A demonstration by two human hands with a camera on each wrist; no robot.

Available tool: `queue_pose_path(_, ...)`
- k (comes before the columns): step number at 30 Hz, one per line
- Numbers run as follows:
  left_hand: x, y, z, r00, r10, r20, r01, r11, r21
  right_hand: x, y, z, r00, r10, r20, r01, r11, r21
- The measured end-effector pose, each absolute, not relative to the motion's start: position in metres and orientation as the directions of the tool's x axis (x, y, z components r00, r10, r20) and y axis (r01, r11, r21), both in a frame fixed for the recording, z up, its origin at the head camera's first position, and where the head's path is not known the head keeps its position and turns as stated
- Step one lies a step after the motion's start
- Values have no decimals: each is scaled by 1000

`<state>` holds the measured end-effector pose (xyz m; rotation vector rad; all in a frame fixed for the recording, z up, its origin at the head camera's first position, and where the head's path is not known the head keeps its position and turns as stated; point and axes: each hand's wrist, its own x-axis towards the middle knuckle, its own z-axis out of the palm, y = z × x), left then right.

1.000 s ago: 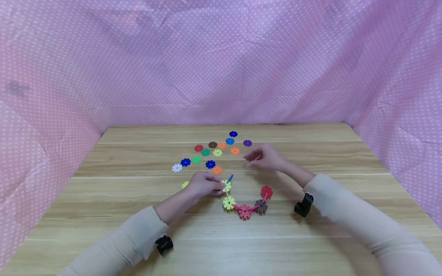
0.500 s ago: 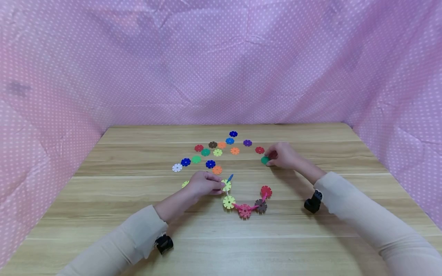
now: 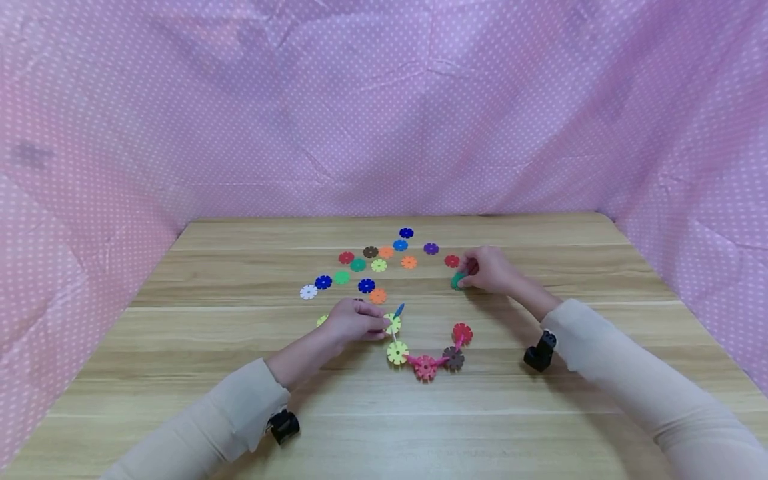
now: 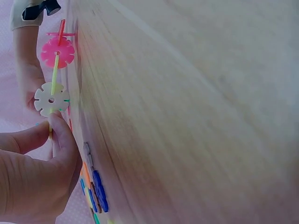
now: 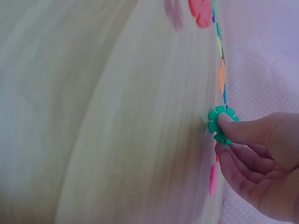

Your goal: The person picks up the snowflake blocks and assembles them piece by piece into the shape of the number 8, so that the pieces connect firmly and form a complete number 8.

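A curved chain of snowflake discs (image 3: 425, 357) lies on the wooden table (image 3: 384, 400), running from a yellow-green disc through pink and brown to a red disc (image 3: 463, 332). My left hand (image 3: 355, 321) pinches the chain's upper yellow-green disc (image 3: 393, 323); the left wrist view shows thumb and finger (image 4: 63, 135) closed just below a pale disc (image 4: 51, 99). My right hand (image 3: 489, 270) pinches a green disc (image 3: 459, 281) at the table, its edge tilted up, and the right wrist view shows the green disc (image 5: 219, 124) under my fingertip.
Several loose discs are scattered at mid-table: red (image 3: 345, 257), blue (image 3: 323, 282), white (image 3: 309, 291), orange (image 3: 409, 262), purple (image 3: 431, 249). A red disc (image 3: 452, 261) lies beside my right hand. Pink dotted cloth (image 3: 384, 107) walls in the table on three sides.
My right hand moved right from mid-table to the green disc, took it between its fingers and tilted it up. The left hand stayed on the chain.
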<state>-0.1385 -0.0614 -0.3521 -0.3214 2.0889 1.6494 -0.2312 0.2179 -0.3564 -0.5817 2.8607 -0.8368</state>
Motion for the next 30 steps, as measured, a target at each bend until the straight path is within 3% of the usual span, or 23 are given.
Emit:
queue_pose_path(12,-138,-60,-355,-864,92,-495,-462,250,851,-213,198,-361,-898,-422,-124,-189,625,-758)
queue_pose_path(22,-138,-60,-354,-860,96,-501,-466,249,849,-202,172,-359,-878,-406,-252,-6,537,-844)
queue_pose_path(30,-139,-60,-352,-860,100,-501,-466,248,849,-196,157,-352,-898,-345,-272,73,494,-867)
